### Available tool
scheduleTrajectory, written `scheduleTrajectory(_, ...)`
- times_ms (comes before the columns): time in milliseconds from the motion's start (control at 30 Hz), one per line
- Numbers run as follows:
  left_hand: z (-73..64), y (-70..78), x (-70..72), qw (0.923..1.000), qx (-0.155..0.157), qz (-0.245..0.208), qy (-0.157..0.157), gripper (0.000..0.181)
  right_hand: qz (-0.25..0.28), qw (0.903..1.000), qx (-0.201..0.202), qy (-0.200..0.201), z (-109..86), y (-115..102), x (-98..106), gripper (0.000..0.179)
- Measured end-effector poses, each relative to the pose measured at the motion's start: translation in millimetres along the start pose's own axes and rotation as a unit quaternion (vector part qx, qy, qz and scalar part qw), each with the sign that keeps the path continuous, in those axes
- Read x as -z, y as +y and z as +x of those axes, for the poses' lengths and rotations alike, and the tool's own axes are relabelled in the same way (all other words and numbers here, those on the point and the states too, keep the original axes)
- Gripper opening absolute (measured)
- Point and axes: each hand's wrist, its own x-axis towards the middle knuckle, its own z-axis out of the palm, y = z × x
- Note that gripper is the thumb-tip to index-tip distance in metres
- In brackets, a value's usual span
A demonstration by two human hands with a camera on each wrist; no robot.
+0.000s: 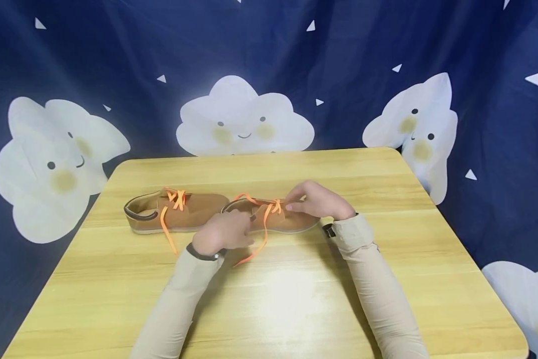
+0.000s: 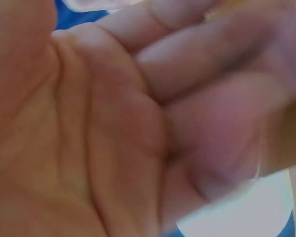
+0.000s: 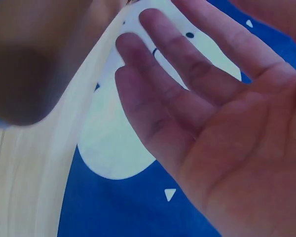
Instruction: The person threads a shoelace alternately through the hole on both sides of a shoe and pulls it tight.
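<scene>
Two brown shoes with orange laces lie in a row on the table, toes to the right. My left hand (image 1: 226,232) is over the heel end of the right shoe (image 1: 298,221) and partly hides it, its fingers extended and blurred in the left wrist view. At the toe side of its lacing is my right hand (image 1: 318,200), thumb and forefinger close together by the orange shoelace (image 1: 277,206); whether they pinch it I cannot tell. Its other fingers (image 3: 153,113) hang loosely extended beside the shoe. One lace end trails down the near side onto the table.
The left shoe (image 1: 192,218) has its toe close against the right shoe's heel, with a loose lace end down its side. Both stand on a light wooden table (image 1: 318,167). Behind it hangs a dark blue curtain (image 1: 341,55) with white clouds.
</scene>
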Motion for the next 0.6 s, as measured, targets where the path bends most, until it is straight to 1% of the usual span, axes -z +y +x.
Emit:
scheduleTrajectory(67,-0.4,-0.1,2.9,0.9981,-0.041,-0.020,0.041,0.043,0.006,0.9999,0.002,0.013,1.5,-1.1,-1.9,0.014)
scheduleTrajectory(100,0.6,-0.1,3.8,0.9955,-0.061,-0.028,0.067,0.037,0.011,0.9998,0.001,0.019,2.0,-1.8,-3.1,0.013)
scheduleTrajectory(133,2.2,-0.4,4.2,0.9912,-0.078,-0.038,0.099,0.030,0.015,0.9996,0.001,0.023,3.5,-2.0,-4.4,0.012)
scheduleTrajectory(200,7.3,0.1,3.7,0.9790,-0.100,-0.052,0.170,0.014,0.024,0.9994,0.004,0.026,6.1,-2.6,-7.4,0.011)
scheduleTrajectory(233,10.7,0.1,2.6,0.9716,-0.107,-0.058,0.203,0.011,0.031,0.9992,0.000,0.027,7.2,-2.5,-9.0,0.011)
scheduleTrajectory(300,19.2,0.0,-1.3,0.9574,-0.114,-0.063,0.258,0.009,0.042,0.9988,-0.010,0.022,9.0,-2.5,-12.2,0.012)
scheduleTrajectory(333,23.4,-0.1,-3.3,0.9512,-0.118,-0.069,0.277,0.009,0.047,0.9986,-0.016,0.020,9.7,-2.4,-13.6,0.012)
scheduleTrajectory(367,27.4,-0.1,-5.3,0.9469,-0.120,-0.073,0.289,0.010,0.052,0.9982,-0.022,0.017,10.2,-2.3,-14.8,0.013)
scheduleTrajectory(433,34.6,-0.6,-8.5,0.9428,-0.122,-0.084,0.299,0.012,0.060,0.9975,-0.034,0.015,10.9,-1.8,-16.4,0.013)
scheduleTrajectory(500,40.0,-1.3,-10.6,0.9432,-0.120,-0.096,0.295,0.015,0.069,0.9968,-0.040,0.012,11.8,-0.4,-17.2,0.013)
scheduleTrajectory(600,45.8,-3.2,-10.8,0.9466,-0.115,-0.111,0.280,0.018,0.086,0.9955,-0.041,0.005,12.7,3.5,-16.7,0.013)
